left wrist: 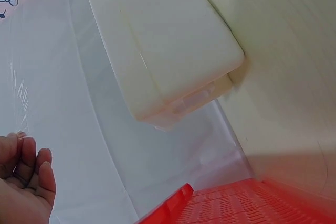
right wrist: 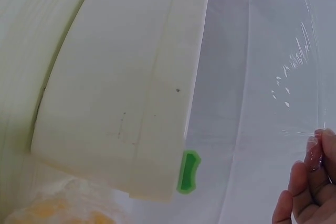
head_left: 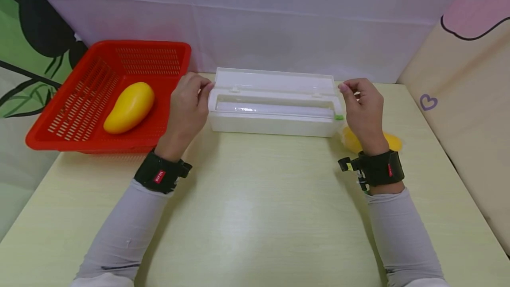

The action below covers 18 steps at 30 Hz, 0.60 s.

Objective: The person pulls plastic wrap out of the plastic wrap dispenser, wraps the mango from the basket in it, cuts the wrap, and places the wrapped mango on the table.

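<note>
A white cling film dispenser (head_left: 271, 125) stands on the table with its lid (head_left: 275, 79) raised, a film roll (head_left: 275, 109) inside and a green slider (head_left: 338, 117) at its right end. Clear cling film (right wrist: 299, 51) stretches between both hands, its shine showing in the wrist views. By the dispenser's left end, my left hand (head_left: 189, 105) pinches one film corner between thumb and fingers. The other corner is pinched by my right hand (head_left: 364, 110), off the right end. Beneath that wrist lies a yellow fruit (head_left: 393, 142), seemingly in clear wrap, partly hidden.
At the left, a red slotted basket (head_left: 48, 138) holds a yellow mango (head_left: 131, 107) and stands close to my left hand. A pale wooden table (head_left: 255, 207) extends in front. Behind the dispenser hangs a light cloth (head_left: 263, 34), and a side panel (head_left: 470, 114) borders the right.
</note>
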Motion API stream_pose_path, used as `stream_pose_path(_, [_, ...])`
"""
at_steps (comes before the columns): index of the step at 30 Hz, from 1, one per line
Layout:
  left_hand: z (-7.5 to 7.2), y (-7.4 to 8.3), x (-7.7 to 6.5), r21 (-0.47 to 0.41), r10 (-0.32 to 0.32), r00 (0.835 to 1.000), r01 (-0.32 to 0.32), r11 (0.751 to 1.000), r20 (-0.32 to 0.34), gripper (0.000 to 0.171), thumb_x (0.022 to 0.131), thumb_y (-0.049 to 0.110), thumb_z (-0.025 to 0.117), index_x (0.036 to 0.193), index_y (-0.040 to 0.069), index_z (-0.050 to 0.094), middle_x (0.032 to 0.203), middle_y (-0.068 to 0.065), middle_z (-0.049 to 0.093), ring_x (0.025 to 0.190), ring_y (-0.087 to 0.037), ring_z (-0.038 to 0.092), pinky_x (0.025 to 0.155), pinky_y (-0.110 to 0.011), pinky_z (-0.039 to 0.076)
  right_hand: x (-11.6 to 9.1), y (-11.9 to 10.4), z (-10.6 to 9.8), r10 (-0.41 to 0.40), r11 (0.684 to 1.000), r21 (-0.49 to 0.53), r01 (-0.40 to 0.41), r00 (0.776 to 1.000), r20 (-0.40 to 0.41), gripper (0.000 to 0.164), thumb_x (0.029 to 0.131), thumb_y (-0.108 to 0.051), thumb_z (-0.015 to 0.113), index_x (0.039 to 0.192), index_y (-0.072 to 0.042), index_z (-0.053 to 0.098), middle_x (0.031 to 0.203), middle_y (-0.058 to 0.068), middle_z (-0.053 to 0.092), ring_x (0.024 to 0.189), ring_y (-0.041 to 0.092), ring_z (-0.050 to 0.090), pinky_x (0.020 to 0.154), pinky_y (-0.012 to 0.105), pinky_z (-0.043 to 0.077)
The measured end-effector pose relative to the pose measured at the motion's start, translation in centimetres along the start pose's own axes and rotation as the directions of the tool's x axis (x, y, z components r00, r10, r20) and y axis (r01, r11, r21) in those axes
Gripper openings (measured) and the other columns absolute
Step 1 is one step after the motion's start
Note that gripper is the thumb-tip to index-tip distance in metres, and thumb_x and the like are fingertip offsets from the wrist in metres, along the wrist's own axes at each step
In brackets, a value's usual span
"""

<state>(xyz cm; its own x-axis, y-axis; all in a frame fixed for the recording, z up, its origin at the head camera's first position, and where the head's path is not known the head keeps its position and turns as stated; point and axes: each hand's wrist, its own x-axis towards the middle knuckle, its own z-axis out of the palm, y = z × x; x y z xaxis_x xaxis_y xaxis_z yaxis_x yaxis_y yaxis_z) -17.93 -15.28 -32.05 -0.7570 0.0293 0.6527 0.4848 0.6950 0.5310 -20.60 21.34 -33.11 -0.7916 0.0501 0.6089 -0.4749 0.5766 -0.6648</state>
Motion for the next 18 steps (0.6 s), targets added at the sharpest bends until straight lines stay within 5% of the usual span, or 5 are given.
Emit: stream_pose_path(18, [-0.28, 0.33, 0.07, -0.005, 0.05, 0.997, -0.051, 0.999, -0.053, 0.015, 0.099, 0.01, 0.06, 0.1, -0.005, 0.064, 0.097, -0.015, 0.064, 0.086, -0.023, 0.054, 0.085, -0.032, 0.054, 0.05, -0.79, -0.18, -0.046, 0.998, 0.034, 0.047, 0.998, -0.05, 0.021, 0.098, -0.01, 0.062, 0.102, 0.01, 0.065, 0.095, 0.02, 0.064, 0.085, 0.004, 0.047, 0.079, 0.02, 0.037])
